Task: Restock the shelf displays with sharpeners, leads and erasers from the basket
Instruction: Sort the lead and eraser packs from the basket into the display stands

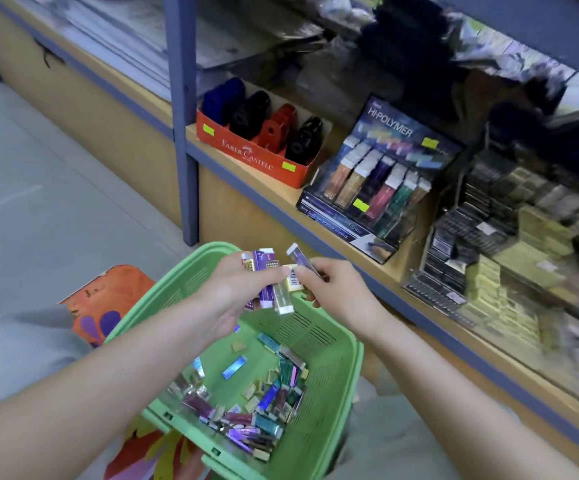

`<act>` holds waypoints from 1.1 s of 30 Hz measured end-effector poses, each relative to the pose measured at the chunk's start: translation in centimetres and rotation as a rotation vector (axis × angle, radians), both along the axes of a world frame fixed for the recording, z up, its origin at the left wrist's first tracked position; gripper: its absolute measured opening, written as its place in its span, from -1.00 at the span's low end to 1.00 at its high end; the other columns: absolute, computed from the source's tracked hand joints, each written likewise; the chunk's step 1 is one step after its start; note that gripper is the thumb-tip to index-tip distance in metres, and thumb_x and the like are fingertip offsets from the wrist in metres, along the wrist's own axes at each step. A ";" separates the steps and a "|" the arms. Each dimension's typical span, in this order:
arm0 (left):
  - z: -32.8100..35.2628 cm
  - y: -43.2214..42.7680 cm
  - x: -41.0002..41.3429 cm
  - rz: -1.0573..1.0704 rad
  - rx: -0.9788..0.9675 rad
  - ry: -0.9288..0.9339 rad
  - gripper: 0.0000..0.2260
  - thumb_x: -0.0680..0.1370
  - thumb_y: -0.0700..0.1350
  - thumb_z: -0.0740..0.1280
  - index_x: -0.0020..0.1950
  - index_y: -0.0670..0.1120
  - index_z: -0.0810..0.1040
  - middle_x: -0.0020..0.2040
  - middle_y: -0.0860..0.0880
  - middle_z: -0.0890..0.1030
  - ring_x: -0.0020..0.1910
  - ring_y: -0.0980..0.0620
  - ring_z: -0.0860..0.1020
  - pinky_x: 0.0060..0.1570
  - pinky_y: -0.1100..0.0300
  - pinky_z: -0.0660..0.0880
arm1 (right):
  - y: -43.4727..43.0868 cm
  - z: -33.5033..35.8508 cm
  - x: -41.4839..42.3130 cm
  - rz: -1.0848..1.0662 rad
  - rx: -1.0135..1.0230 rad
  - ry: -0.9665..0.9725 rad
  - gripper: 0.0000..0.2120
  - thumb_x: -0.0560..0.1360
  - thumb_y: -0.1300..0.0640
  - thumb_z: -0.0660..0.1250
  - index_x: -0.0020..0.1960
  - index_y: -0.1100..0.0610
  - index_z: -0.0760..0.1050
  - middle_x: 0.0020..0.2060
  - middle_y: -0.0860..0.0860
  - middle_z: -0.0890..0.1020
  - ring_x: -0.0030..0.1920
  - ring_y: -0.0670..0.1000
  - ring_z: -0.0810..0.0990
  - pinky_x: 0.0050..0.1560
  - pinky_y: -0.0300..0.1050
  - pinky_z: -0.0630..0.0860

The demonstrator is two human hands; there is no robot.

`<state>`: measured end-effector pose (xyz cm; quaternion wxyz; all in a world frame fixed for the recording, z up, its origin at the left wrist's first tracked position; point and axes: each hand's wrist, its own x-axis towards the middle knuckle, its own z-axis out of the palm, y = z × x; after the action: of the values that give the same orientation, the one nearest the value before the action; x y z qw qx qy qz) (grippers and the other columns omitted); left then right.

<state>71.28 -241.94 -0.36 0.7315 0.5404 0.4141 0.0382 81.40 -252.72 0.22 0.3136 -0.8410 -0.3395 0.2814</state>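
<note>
Purple lead case is pinched between thumb and fingertips of the right grip, right beside a bundle of lead cases and erasers clasped in the left grip; both are held above the green basket. Further loose packs lie in the basket's near corner. On the shelf beyond stand a red box of sharpeners and, just beside it, a lead display.
</note>
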 end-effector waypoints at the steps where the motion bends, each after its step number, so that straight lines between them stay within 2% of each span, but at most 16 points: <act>1: 0.4 0.3 0.3 -0.009 0.006 0.001 -0.82 0.46 -0.17 0.45 0.00 -0.16 0.53 -0.24 -0.09 0.61 -0.31 -0.01 0.53 -0.18 0.12 0.46 | 0.1 0.3 0.2 0.003 0.016 0.003 -0.68 0.60 0.05 0.21 -0.29 0.16 0.36 -0.41 0.05 0.42 -0.45 -0.11 0.39 -0.33 -0.20 0.31; 3: 1.1 0.8 0.7 -0.030 0.016 -0.002 -0.86 0.47 -0.17 0.44 -0.03 -0.14 0.53 -0.24 -0.09 0.62 -0.31 -0.01 0.53 -0.17 0.12 0.45 | 0.4 1.0 0.5 -0.006 0.038 0.013 -0.71 0.61 0.06 0.19 -0.24 0.16 0.42 -0.41 -0.02 0.46 -0.52 -0.23 0.42 -0.40 -0.33 0.30; 4: 1.3 1.1 0.9 -0.036 0.021 -0.005 -0.86 0.47 -0.18 0.44 -0.03 -0.14 0.53 -0.20 -0.11 0.63 -0.27 -0.03 0.54 -0.13 0.11 0.46 | 0.6 1.3 0.7 -0.029 0.069 0.033 -0.76 0.62 0.07 0.18 -0.15 0.17 0.46 -0.40 -0.05 0.49 -0.50 -0.26 0.44 -0.40 -0.36 0.33; 6: 1.8 1.8 1.4 -0.031 0.022 -0.020 -0.84 0.48 -0.19 0.43 0.02 -0.16 0.53 -0.09 -0.18 0.65 -0.18 -0.08 0.57 -0.04 0.05 0.51 | 0.9 1.8 1.3 -0.112 0.149 0.086 -0.84 0.62 0.09 0.17 -0.01 0.16 0.46 -0.37 -0.11 0.57 -0.42 -0.27 0.50 -0.24 -0.31 0.46; 8: 2.2 2.4 1.9 -0.028 0.020 -0.042 -0.81 0.49 -0.20 0.41 0.06 -0.17 0.52 -0.04 -0.19 0.65 -0.19 -0.06 0.59 -0.11 0.09 0.52 | 1.3 2.4 2.1 -0.200 0.216 0.088 -0.87 0.61 0.07 0.18 0.02 0.12 0.44 -0.34 -0.15 0.65 -0.29 -0.25 0.56 -0.02 -0.19 0.50; 10: 2.3 2.9 2.5 -0.020 0.022 -0.052 -0.79 0.49 -0.19 0.41 0.09 -0.16 0.51 -0.05 -0.17 0.66 -0.19 -0.04 0.60 -0.17 0.14 0.53 | 1.4 3.2 3.2 -0.270 0.298 0.081 -0.89 0.60 0.08 0.20 0.00 0.11 0.45 -0.25 -0.13 0.69 -0.20 -0.21 0.61 0.04 -0.13 0.52; 12: 2.2 3.2 3.2 -0.007 0.024 -0.058 -0.78 0.49 -0.18 0.41 0.10 -0.15 0.51 -0.05 -0.15 0.65 -0.18 -0.04 0.60 -0.19 0.16 0.52 | 1.4 4.1 4.4 -0.324 0.358 -0.014 -0.88 0.58 0.07 0.24 -0.02 0.12 0.49 -0.18 -0.06 0.67 -0.21 -0.18 0.58 -0.03 -0.14 0.51; 15: 2.3 3.0 4.5 -0.011 0.016 -0.091 -0.82 0.50 -0.17 0.41 0.07 -0.13 0.52 -0.08 -0.12 0.66 -0.24 0.01 0.59 -0.29 0.22 0.49 | 0.9 4.9 7.0 -0.426 0.458 -0.220 -0.89 0.56 0.08 0.28 -0.12 0.08 0.46 -0.27 -0.04 0.57 -0.29 -0.16 0.50 -0.19 -0.21 0.45; 18: 2.3 2.7 5.9 -0.020 -0.011 -0.132 -0.83 0.50 -0.17 0.41 0.06 -0.11 0.52 -0.12 -0.09 0.67 -0.27 0.05 0.60 -0.34 0.26 0.53 | 0.3 4.9 10.0 -0.559 0.564 -0.355 -0.91 0.56 0.13 0.29 0.00 0.05 0.36 -0.19 -0.01 0.57 -0.23 -0.06 0.55 -0.16 -0.17 0.48; 19: 2.3 2.6 6.4 -0.020 -0.018 -0.138 -0.84 0.50 -0.17 0.41 0.05 -0.11 0.52 -0.12 -0.09 0.67 -0.26 0.05 0.60 -0.33 0.26 0.54 | 0.1 4.8 10.9 -0.602 0.593 -0.399 -0.88 0.57 0.16 0.27 0.03 0.03 0.33 -0.16 0.00 0.57 -0.21 -0.07 0.57 -0.15 -0.16 0.51; 22: 2.3 2.5 7.7 -0.029 -0.036 -0.135 -0.84 0.50 -0.16 0.41 0.05 -0.10 0.52 -0.11 -0.08 0.67 -0.25 0.05 0.59 -0.38 0.28 0.49 | -0.9 4.6 13.1 -0.700 0.620 -0.535 -0.92 0.62 0.18 0.18 0.06 0.08 0.28 -0.22 -0.09 0.51 -0.33 -0.26 0.54 -0.23 -0.38 0.47; 25: 2.0 2.4 8.4 -0.034 -0.062 -0.129 -0.84 0.50 -0.17 0.41 0.05 -0.10 0.52 -0.13 -0.08 0.67 -0.23 0.02 0.60 -0.26 0.20 0.52 | -2.0 3.9 14.6 -0.732 0.548 -0.613 -0.89 0.63 0.18 0.14 0.12 0.18 0.35 -0.27 -0.07 0.51 -0.36 -0.26 0.52 -0.30 -0.50 0.36; 27: 1.7 2.4 8.7 -0.018 -0.077 -0.124 -0.84 0.49 -0.17 0.41 0.04 -0.11 0.53 -0.14 -0.08 0.67 -0.21 -0.01 0.60 -0.15 0.14 0.53 | -2.4 3.4 15.4 -0.706 0.496 -0.665 -0.89 0.62 0.19 0.19 0.10 0.19 0.42 -0.26 0.02 0.56 -0.32 -0.18 0.54 -0.31 -0.52 0.35; 29: 1.5 2.4 9.1 -0.007 -0.093 -0.121 -0.86 0.49 -0.17 0.41 0.03 -0.10 0.53 -0.14 -0.09 0.67 -0.20 -0.01 0.60 -0.16 0.14 0.51 | -2.5 3.1 16.0 -0.638 0.436 -0.718 -0.95 0.60 0.18 0.23 0.04 0.12 0.45 -0.22 0.08 0.59 -0.26 -0.01 0.59 -0.27 -0.45 0.42; 31: 1.4 2.2 9.4 -0.013 -0.108 -0.115 -0.86 0.50 -0.17 0.41 0.02 -0.10 0.53 -0.13 -0.09 0.67 -0.20 -0.01 0.60 -0.22 0.18 0.50 | -2.5 2.9 16.5 -0.559 0.344 -0.792 -0.93 0.59 0.18 0.25 0.03 0.13 0.50 -0.22 0.04 0.59 -0.22 0.04 0.60 -0.19 -0.19 0.54; 33: 1.2 1.8 9.6 -0.025 -0.123 -0.103 -0.86 0.49 -0.17 0.41 0.02 -0.10 0.52 -0.13 -0.10 0.67 -0.20 0.00 0.61 -0.23 0.18 0.51 | -2.6 2.9 16.8 -0.515 0.278 -0.854 -0.90 0.57 0.19 0.27 0.06 0.17 0.52 -0.23 -0.01 0.57 -0.21 0.04 0.59 -0.16 0.03 0.57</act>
<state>80.85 -240.16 0.82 0.7842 0.4968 0.3705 0.0314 98.19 -255.32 3.10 0.3149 -0.8875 -0.2534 -0.2212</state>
